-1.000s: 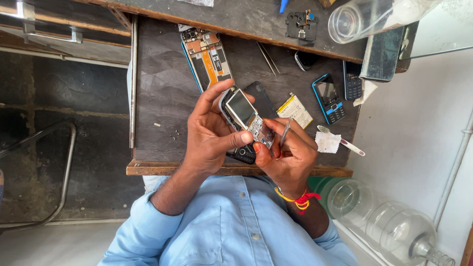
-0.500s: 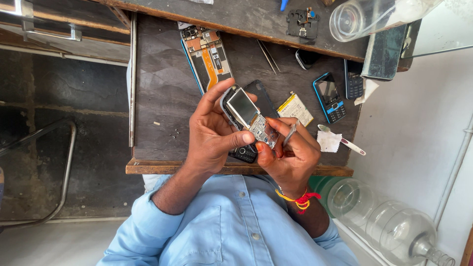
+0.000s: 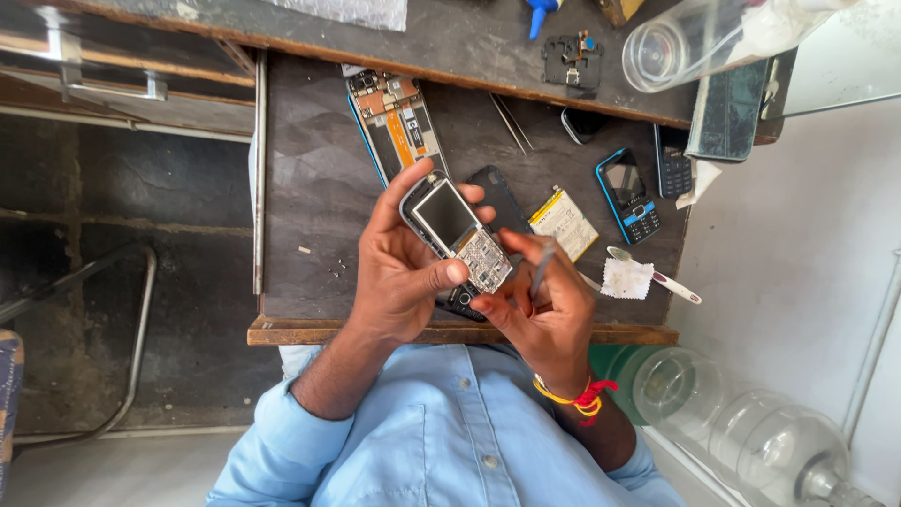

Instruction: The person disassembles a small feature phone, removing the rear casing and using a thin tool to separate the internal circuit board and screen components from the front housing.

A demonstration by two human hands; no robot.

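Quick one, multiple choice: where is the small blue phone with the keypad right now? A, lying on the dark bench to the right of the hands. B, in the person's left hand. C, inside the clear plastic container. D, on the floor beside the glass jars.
A: the blue keypad phone lies flat on the dark bench, apart from the right hand and untouched.

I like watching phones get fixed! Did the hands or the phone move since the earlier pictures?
Hardly. The left hand keeps gripping the opened keypad phone, and the right hand keeps its thin grey tool beside the phone's keypad end; the tool's angle shifts only slightly. The blue phone and battery stayed put.
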